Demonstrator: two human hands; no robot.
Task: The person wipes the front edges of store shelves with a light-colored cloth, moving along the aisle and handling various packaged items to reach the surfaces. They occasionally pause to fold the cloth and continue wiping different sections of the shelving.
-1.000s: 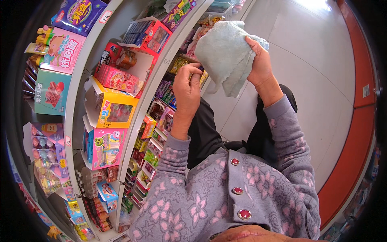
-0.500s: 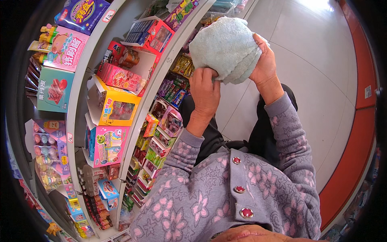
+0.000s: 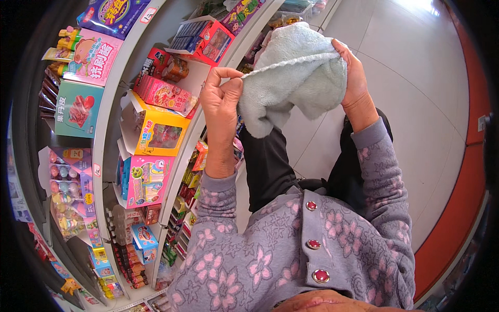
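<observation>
Between my two hands hangs a pale blue-green cloth (image 3: 299,70), fuzzy like a towel. It is partly unfolded, with one edge stretched across and looser folds drooping beneath. My left hand (image 3: 222,99) pinches a corner of it between thumb and fingers, close to the shelf front. At the opposite side my right hand (image 3: 354,73) is closed on the cloth, its thumb side along the edge; some of its fingers are hidden behind the fabric. Both hands are raised in front of my legs, above the tiled floor.
Curved shelves (image 3: 104,119) full of snack packages rise on my left. A yellow box (image 3: 158,130), a pink box (image 3: 148,179) and a teal box (image 3: 78,108) stand there. Pale floor tiles (image 3: 416,104) lie ahead and right, bordered by an orange-red panel (image 3: 452,218).
The cloth was a folded bundle and is now spread partly open. My left hand has moved left, drawing a corner outward. The right hand has shifted slightly right, still holding on.
</observation>
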